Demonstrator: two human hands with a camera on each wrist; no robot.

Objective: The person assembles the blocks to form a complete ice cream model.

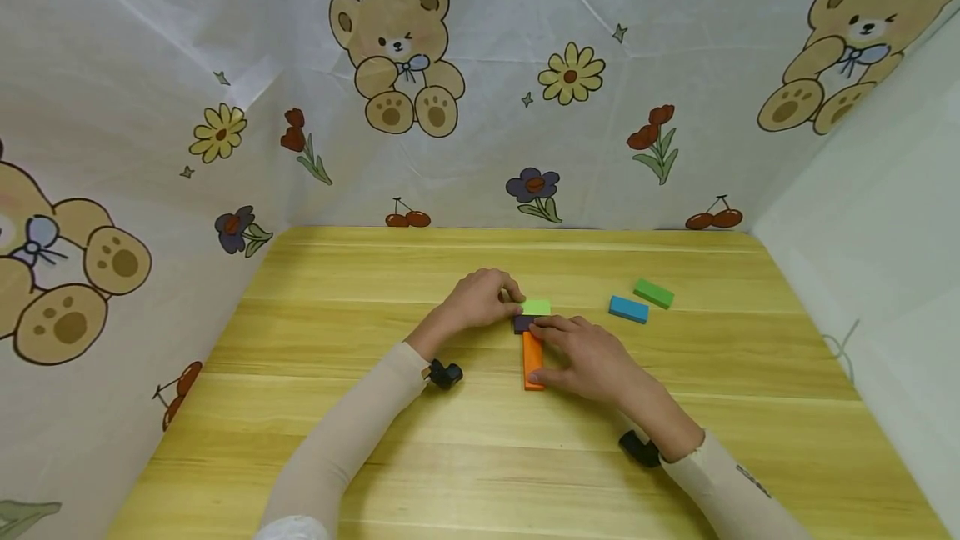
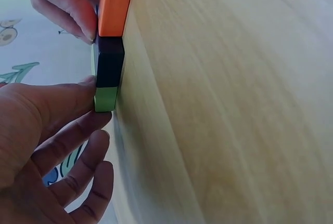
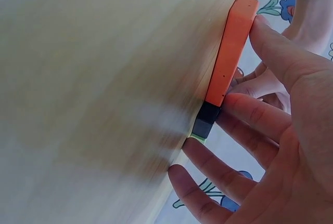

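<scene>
An orange block [image 1: 532,357] lies lengthwise on the table, its far end against a dark block [image 1: 522,324]. Behind the dark one is a light green block [image 1: 537,307]. My left hand [image 1: 480,298] is at the left side of these two, thumb and index finger pinching the light green block [image 2: 105,99]. My right hand [image 1: 592,357] spans the orange block [image 3: 229,52] with fairly straight fingers. Its thumb touches near the near end, and the index finger touches where orange meets dark. Other right fingertips reach beside the dark block [image 3: 206,119].
A blue block [image 1: 628,309] and a green block [image 1: 654,293] lie apart to the right on the wooden table [image 1: 465,473]. A white cloth [image 1: 487,107] printed with bears and flowers rises behind the table. Black wrist cameras sit under both wrists.
</scene>
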